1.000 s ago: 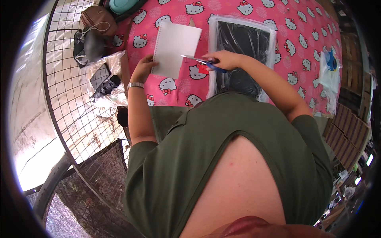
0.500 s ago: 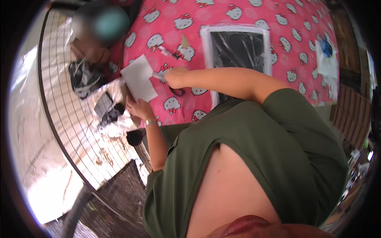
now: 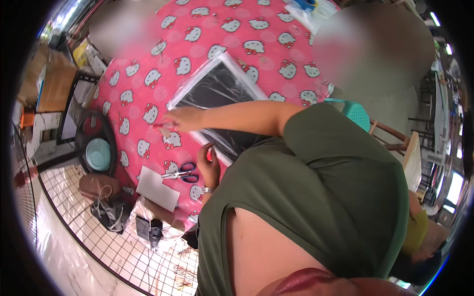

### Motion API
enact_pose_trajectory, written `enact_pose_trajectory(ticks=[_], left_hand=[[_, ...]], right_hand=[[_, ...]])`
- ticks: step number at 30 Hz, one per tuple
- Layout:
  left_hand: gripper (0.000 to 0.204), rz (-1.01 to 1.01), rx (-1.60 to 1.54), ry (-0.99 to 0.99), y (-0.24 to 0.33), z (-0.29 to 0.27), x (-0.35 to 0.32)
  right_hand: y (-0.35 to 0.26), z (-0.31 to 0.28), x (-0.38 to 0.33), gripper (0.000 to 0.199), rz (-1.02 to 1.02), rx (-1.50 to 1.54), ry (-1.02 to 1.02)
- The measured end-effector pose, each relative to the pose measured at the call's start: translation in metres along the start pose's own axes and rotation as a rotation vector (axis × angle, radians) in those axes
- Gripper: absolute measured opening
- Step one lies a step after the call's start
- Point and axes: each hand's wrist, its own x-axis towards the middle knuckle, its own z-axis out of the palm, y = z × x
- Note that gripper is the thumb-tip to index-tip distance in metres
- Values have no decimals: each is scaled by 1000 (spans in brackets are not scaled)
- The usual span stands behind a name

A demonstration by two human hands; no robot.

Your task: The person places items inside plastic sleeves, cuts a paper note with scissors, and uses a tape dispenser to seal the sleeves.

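Observation:
My right hand (image 3: 183, 120) reaches left across the framed black panel (image 3: 210, 89), its fingers closed on a slim red-and-clear thing (image 3: 165, 125) whose kind is blurred. Just below the fingers a small tan cone-shaped piece (image 3: 166, 132) lies on the table. My left hand (image 3: 209, 166) is close to the panel's near edge, with fingers curled round a small red thing (image 3: 211, 154), mostly hidden. To its left, scissors (image 3: 182, 172) with dark blue handles lie with their tips at a white spiral notepad (image 3: 157, 188).
A pink cartoon-cat tablecloth (image 3: 133, 98) covers the table. Near its left edge are a fan (image 3: 98, 154), a dark bag (image 3: 108, 215) and a shiny wrapped surface holding a phone (image 3: 142, 228). A teal stool (image 3: 355, 116) stands to the right; blurred people are at the far side.
The view has turned. My right hand has let go of the scissors and moved to a slim red thing; my left hand has left the notepad and closed on a small red thing.

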Motion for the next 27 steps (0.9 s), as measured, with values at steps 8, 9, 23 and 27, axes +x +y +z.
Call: enact_pose_trajectory(ticks=[8,9,23,27], left_hand=[[14,296,81,-174,107,72,102],[15,324,91,-224,118,92,111],[64,589,251,-732,286,501,232],[71,642,380,-652,325,614,259]], right_hand=[[181,-211,-217,32,702,-442,687],[188,-225,-237,33,674,-374,538],[362,-548,-394,51,957,-855,762],[390,-564,-439,52,748,-637,578]])
